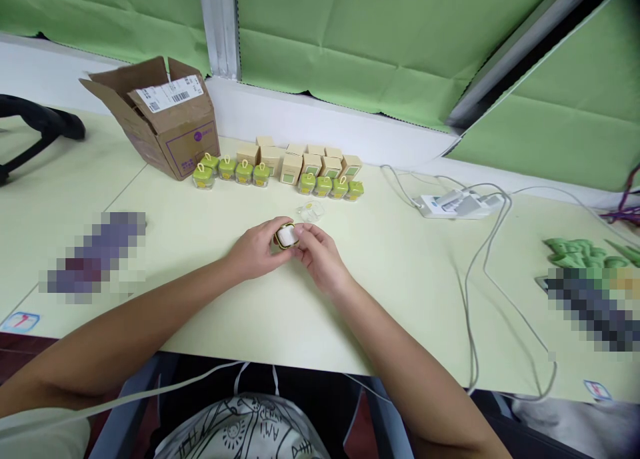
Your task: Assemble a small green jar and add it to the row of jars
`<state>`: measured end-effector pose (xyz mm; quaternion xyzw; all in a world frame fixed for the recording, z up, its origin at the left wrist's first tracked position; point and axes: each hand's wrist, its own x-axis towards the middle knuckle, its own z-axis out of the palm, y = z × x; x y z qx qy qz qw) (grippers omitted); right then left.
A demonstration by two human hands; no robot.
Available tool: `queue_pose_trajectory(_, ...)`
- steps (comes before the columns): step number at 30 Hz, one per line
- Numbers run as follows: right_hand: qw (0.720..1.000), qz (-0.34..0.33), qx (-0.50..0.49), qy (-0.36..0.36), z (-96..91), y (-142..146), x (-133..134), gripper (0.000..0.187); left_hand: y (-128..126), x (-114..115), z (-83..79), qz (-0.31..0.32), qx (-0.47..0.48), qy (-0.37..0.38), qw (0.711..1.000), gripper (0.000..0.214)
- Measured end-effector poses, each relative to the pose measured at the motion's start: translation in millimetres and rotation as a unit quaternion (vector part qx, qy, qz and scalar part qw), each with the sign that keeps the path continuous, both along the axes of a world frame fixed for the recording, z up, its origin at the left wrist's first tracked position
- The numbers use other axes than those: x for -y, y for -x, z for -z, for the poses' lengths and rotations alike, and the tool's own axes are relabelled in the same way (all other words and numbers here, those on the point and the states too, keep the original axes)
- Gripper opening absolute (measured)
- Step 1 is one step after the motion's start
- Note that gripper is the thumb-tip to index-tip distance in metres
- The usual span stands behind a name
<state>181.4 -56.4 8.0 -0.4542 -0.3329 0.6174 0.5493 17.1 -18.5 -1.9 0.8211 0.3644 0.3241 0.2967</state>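
Observation:
Above the middle of the table, my left hand (257,251) is closed round a small clear container with a yellow-green rim (277,237). Its open end faces me, and something white (287,236) shows inside. My right hand (323,257) has its thumb and fingertips closed at the container's right side, touching the white content's edge; its other fingers are curled underneath. Just behind my hands lies a clear plastic piece with a bit of yellow (311,211). Small clear containers with green looped lids (244,172) stand in two groups farther back.
Several small beige cartons (291,165) stand behind the lidded containers. An open cardboard box (185,139) is at the back left. To the right are a white power strip (455,204), trailing cables (467,312) and green pieces (575,252). A blurred purple object (100,252) lies left.

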Motion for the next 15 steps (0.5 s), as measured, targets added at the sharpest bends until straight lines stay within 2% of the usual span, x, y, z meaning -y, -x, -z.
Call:
queue_pose_trajectory(5,0.999,-0.007,0.05,-0.018,2.3,1.4,1.5,0.049,0.5,-1.6,4.5,0.007,0.015,-0.02,1.0,0.051)
queue_pose_trajectory(15,1.0,0.013,-0.022,0.016,2.7,-4.1,-2.7,0.035,0.3,-0.2,0.4,0.024,0.025,-0.002,0.999,0.046)
